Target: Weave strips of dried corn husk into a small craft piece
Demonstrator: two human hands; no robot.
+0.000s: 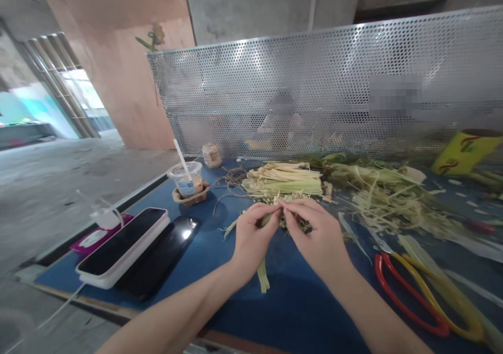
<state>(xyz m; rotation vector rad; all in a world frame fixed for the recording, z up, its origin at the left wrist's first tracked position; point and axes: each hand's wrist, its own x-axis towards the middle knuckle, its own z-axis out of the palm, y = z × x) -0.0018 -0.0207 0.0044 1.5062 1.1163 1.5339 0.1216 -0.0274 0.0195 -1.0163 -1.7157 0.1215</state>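
Head view: both hands meet over the near middle of the blue worktop (302, 307), fingertips together. Left hand (255, 236): thumb and forefinger pinched, other fingers curled, closed around a pale green husk strip (263, 279) whose tail hangs out below the palm. Right hand (320, 233): thumb and forefinger brought close at the same spot, though whether they grip the strip cannot be told (the contact point is tiny and partly hidden). Just beyond the fingertips, a crumbly pile of pale bits; behind it, a flat bundle of yellow-green husks (286, 180), with a tangle of thin brown cord (234, 178) at its left. To the right, a loose heap of shredded husk (387, 196), then scissors (417, 292) with one red and one yellow handle near the right forearm. Far right, a yellow container (463, 152), tilted. Left side: a lidded plastic cup (188, 181) with a white straw, seated in a cardboard holder (192, 196); nearer, a white-cased phone (126, 241) beside a flat black slab (163, 257). A perforated metal screen (275, 65) stands along the far edge, blurred figures behind.
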